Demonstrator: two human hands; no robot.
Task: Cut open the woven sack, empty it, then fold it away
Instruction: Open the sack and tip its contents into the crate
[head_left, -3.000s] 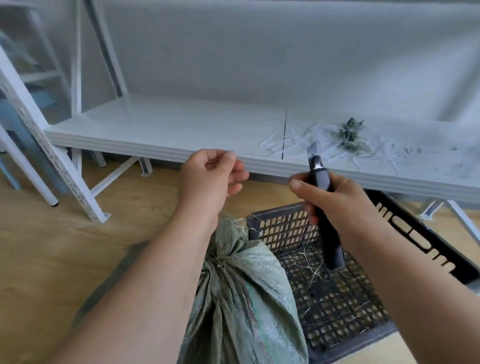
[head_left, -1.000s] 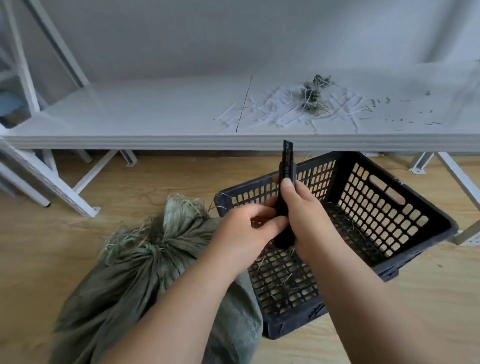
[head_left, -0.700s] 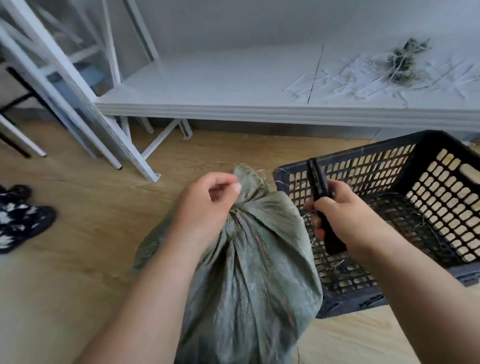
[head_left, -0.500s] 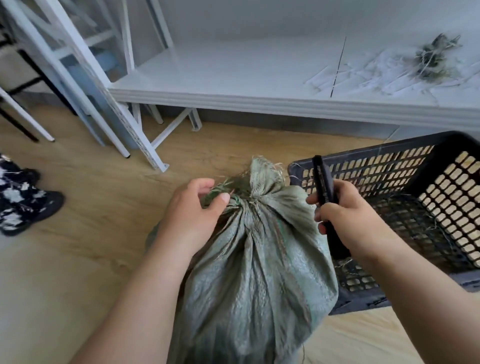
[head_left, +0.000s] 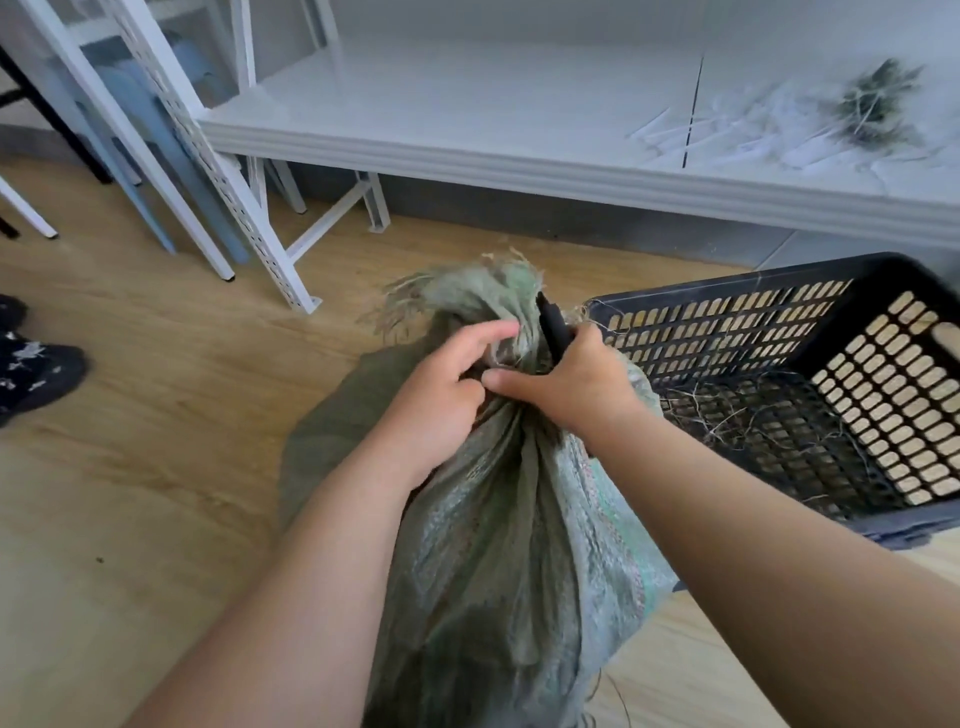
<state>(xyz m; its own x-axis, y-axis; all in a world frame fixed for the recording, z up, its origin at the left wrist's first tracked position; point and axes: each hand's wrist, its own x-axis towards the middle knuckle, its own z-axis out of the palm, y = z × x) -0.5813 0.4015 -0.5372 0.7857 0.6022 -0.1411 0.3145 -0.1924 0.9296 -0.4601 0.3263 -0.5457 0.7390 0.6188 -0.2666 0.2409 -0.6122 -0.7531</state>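
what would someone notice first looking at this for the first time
Centre frame, both hands meet at the tied neck of a green woven sack standing on the wooden floor: the left hand pinches the bunched fabric, the right hand holds a black knife against it. Just right sits a black slotted crate with stray straw inside.

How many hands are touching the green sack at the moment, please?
2. The left hand grips the gathered neck of the sack; the right hand, holding the black knife, presses against the neck from the crate side.

A white shelf (head_left: 467, 104) holds paper strips (head_left: 753, 140); dark shoes (head_left: 31, 364) lie left.
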